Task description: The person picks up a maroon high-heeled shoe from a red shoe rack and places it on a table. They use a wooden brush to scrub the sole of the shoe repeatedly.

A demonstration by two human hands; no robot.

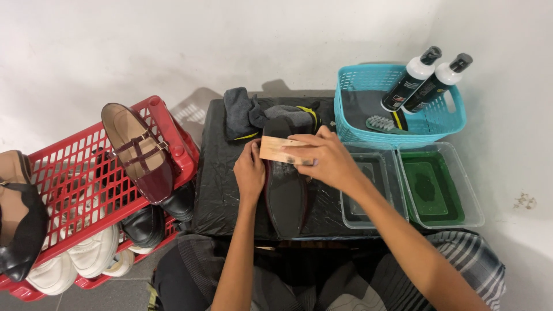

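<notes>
Head camera looked down: the left hand (249,171) curled its fingers around the dark shoe (284,193), sole up on the black table (216,184), holding it steady. The right hand (322,158) pinched a wooden brush (279,150) against it.

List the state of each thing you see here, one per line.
Left hand: steadying the shoe.
Right hand: gripping the brush.
Brush: pressed on the sole.
Shoe: sole up on the black table.
Bottles: capped, leaning in the basket.
Green tray: holds liquid.
</notes>
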